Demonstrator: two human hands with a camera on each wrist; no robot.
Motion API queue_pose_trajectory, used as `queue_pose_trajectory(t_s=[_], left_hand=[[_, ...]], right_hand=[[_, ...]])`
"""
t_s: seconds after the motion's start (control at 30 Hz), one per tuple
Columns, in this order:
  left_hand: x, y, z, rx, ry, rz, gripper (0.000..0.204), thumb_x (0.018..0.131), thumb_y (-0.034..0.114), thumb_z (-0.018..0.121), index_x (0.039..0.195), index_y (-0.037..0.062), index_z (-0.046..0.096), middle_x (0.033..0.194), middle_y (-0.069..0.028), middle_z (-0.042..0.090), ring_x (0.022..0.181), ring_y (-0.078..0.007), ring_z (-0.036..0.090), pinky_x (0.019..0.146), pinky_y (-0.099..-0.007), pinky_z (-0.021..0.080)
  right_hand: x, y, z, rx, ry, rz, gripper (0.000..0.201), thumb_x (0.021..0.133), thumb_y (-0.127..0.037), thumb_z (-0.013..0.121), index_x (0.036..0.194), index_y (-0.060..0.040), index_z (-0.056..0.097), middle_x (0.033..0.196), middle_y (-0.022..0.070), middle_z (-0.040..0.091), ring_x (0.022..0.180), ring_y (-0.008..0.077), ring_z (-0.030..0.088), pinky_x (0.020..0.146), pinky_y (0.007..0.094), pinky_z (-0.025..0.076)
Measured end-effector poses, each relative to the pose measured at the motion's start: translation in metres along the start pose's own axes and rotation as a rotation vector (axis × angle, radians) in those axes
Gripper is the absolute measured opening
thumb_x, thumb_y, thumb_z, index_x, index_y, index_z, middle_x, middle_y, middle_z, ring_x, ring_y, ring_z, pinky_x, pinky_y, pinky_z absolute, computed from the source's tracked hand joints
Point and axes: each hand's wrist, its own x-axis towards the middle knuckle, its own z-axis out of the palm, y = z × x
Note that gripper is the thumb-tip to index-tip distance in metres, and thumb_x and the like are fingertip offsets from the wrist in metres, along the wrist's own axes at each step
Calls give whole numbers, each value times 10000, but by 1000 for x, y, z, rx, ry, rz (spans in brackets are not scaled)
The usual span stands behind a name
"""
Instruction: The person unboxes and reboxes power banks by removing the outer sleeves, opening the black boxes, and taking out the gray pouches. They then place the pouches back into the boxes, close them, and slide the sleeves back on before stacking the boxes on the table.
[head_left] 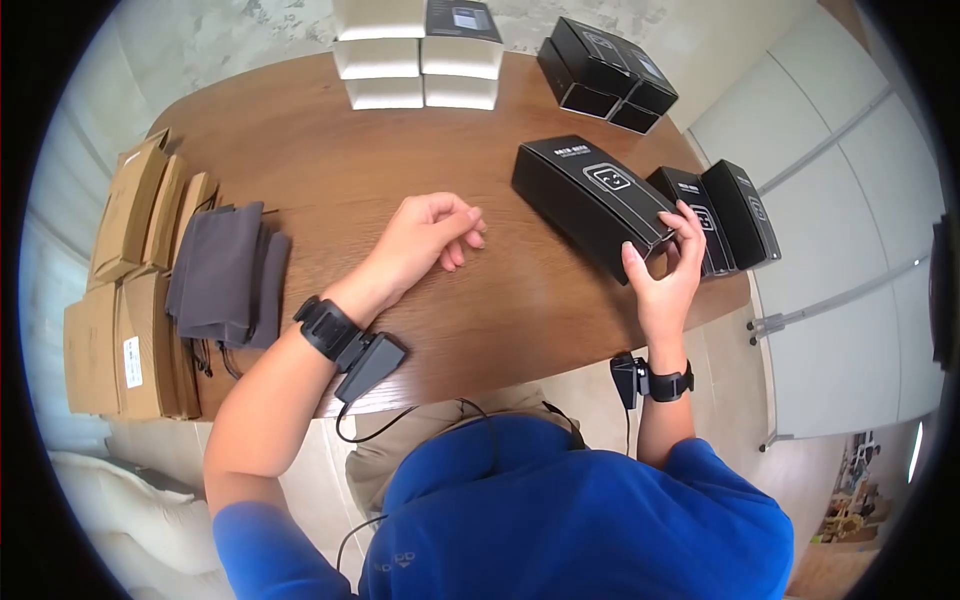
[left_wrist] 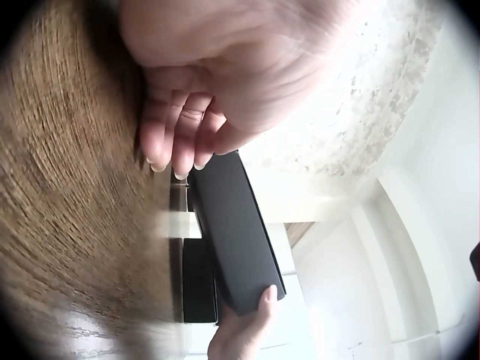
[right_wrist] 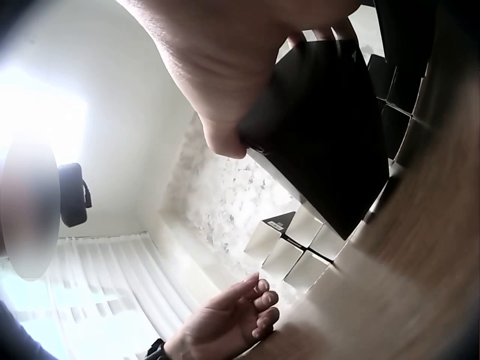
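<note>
Black box, at three o'clock on the table: my right hand grips its five o'clock end; my left hand, near nine o'clock of the box, holds nothing. I judge it stiff, fairly light, slightly slippery; best held by opposite sides, sparing crushable corners.

I receive a bright head view, fisheye-bent, with black corners. In the left wrist view, glare whitens part of the table. In the right wrist view, I read overexposure at left, a washed-out curtain, a near-black box and blurred table.
</note>
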Motion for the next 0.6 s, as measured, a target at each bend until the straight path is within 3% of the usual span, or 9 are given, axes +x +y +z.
queue_pose_trajectory(t_s=[0.17,0.2,0.23,0.3,0.37,0.43,0.5,0.53,0.6], left_hand=[[-1,2,3,-21,52,55,280,973,298,520,946,42,628,875,-28,655,725,-68,564,630,-215,478],[-1,3,3,11,102,79,301,974,321,512,963,45,631,902,-30,652,760,-74,553,676,-227,474],[0,4,2,46,154,103,323,976,344,504,980,48,635,929,-31,648,795,-80,543,721,-239,469],[4,4,-8,85,208,156,339,970,364,507,1004,51,630,962,-27,641,838,-84,530,772,-245,441],[5,5,-18,132,263,198,357,965,385,510,1029,53,625,995,-23,633,880,-88,516,822,-252,413],[2,16,-24,94,513,319,388,947,425,523,1064,65,609,1060,-7,612,954,-89,482,871,-252,353],[3,19,-32,96,548,327,414,932,460,529,1076,79,601,1090,1,599,1003,-95,461,891,-255,323],[4,20,-33,99,586,345,408,933,458,527,1073,83,603,1084,1,600,991,-97,464,888,-255,327],[4,20,-32,111,625,370,399,940,460,513,1056,89,607,1049,1,602,968,-104,472,876,-252,339]], right_hand=[[-13,-23,13,-208,-18,-79,594,699,-244,792,1186,-68,503,1315,186,395,1233,345,394,1020,434,332],[-19,-27,13,-151,-79,-95,556,717,-243,775,1172,-57,515,1319,193,373,1235,331,392,993,428,367],[-28,-34,14,-11,-112,-56,491,740,-216,759,1140,-35,540,1253,184,426,1110,285,511,861,356,476],[-46,-43,21,417,-290,-34,366,740,-145,760,1044,-17,601,1161,159,539,928,200,603,679,259,519],[-49,-56,18,377,-532,-276,263,728,-73,760,955,-13,641,1053,136,626,793,156,630,589,209,509],[-37,-68,20,353,-557,-361,243,689,-65,787,894,-19,664,1024,121,660,847,200,638,668,271,533],[-14,-71,25,206,-586,-496,377,663,-100,804,1006,-47,657,1158,131,610,1013,274,596,829,352,512],[-3,-76,28,208,-584,-499,377,663,-100,804,1006,-47,657,1158,131,610,1013,274,596,829,352,512],[20,-85,34,145,-695,-553,609,630,-173,826,1187,-93,594,1333,139,494,1232,330,453,1013,435,387]])
